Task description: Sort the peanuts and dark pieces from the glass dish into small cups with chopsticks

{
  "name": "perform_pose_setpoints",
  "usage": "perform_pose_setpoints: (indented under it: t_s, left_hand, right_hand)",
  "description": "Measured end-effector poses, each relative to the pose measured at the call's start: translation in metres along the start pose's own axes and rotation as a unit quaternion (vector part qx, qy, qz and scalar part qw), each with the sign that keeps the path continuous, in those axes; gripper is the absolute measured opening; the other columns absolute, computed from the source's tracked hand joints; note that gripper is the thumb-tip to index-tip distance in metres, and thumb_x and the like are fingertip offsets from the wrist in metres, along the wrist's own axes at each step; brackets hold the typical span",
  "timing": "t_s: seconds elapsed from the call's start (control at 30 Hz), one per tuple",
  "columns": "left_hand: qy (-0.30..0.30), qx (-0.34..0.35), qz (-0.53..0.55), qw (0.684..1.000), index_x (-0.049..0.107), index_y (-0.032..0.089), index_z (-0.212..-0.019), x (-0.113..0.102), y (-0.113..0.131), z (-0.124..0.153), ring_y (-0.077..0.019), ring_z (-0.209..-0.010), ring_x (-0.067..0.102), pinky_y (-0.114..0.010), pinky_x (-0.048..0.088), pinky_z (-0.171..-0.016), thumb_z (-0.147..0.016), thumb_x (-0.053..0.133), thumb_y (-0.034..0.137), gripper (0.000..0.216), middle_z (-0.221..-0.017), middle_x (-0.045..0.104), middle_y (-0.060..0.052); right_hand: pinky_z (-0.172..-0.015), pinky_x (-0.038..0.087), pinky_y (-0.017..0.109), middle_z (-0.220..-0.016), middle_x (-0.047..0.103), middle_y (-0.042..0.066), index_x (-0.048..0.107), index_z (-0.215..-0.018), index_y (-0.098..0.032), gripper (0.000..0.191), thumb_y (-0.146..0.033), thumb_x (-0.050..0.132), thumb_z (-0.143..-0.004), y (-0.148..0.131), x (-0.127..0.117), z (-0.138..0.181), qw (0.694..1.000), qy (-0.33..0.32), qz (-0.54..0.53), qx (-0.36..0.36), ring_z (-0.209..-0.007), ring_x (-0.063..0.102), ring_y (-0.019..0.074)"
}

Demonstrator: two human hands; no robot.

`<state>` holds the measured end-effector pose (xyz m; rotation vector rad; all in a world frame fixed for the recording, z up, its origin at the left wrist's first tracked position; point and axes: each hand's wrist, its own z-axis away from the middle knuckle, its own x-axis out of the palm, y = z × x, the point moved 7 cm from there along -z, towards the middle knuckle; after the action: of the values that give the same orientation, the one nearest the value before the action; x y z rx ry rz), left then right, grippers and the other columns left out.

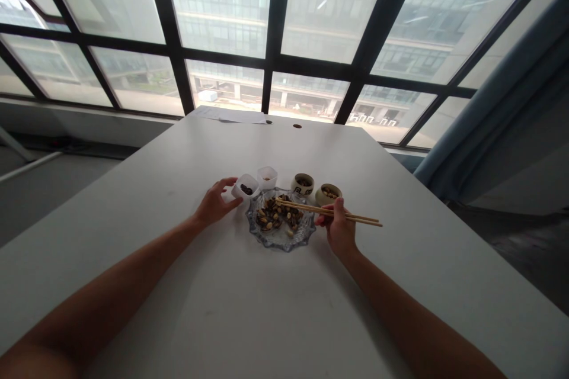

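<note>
A clear glass plate [281, 241] holding mixed nuts and seeds [275, 214] lies in the middle of the white table [249, 308]. My right hand [338, 228] is closed on a pair of wooden chopsticks [368, 219] whose tips reach over the plate. My left hand [216, 201] rests left of the plate, fingers curled around the side of a small white square cup [246, 186] with dark pieces inside.
Behind the plate stand a second white square cup [267, 176] and two round ceramic cups [303, 183] [328, 192]. Paper sheets [231, 114] lie at the table's far edge. Large windows lie beyond; a blue curtain [511, 100] hangs at right.
</note>
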<state>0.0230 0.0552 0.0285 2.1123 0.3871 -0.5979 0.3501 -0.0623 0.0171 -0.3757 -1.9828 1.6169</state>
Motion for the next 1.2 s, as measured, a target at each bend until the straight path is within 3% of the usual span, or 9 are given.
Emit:
perform_pose_setpoints:
  t_s: [0.27,0.47,0.77,1.2]
  left_hand:
    - [-0.013,-0.017,-0.022,1.000,0.047,0.019,-0.140,0.006,-0.007,-0.001,-0.0274,-0.112,0.065,-0.044,0.056,-0.092,-0.072,0.073,0.058,0.082,-0.124,0.067,-0.015]
    - [-0.043,0.034,-0.031,0.998,0.059,0.025,-0.128,0.008,0.002,0.000,-0.0290,-0.129,0.055,-0.047,0.053,-0.099,-0.079,0.069,0.051,0.056,-0.142,0.057,-0.012]
    - [0.008,0.046,-0.004,0.999,0.061,0.022,-0.089,-0.002,0.013,0.001,-0.0275,-0.117,0.063,-0.049,0.051,-0.099,-0.078,0.072,0.048,0.030,-0.131,0.065,-0.013]
    - [0.032,0.101,-0.026,0.994,0.059,0.023,-0.083,-0.006,0.024,0.002,-0.0272,-0.122,0.059,-0.048,0.047,-0.105,-0.080,0.073,0.039,0.022,-0.130,0.064,-0.012]
  right_hand:
    - [-0.039,0.041,0.026,-0.042,0.058,-0.001,0.060,-0.069,-0.018,0.060,-0.078,0.059,-0.076,0.006,-0.001,-0.001,1.000,0.008,-0.005,0.018,-0.036,0.053,0.0135]
    - [-0.038,0.042,0.027,-0.042,0.058,-0.001,0.060,-0.070,-0.019,0.061,-0.080,0.059,-0.075,0.007,0.000,-0.001,1.000,0.007,-0.011,0.020,-0.036,0.056,0.0148]
    - [-0.046,0.044,0.027,-0.047,0.063,0.001,0.062,-0.073,-0.018,0.059,-0.076,0.057,-0.079,-0.003,0.001,0.003,1.000,0.001,0.000,-0.028,-0.043,0.059,0.0152]
    - [-0.042,0.042,0.026,-0.043,0.059,0.000,0.062,-0.070,-0.017,0.061,-0.077,0.056,-0.079,0.006,-0.004,0.000,1.000,0.014,-0.001,-0.009,-0.039,0.055,0.0133]
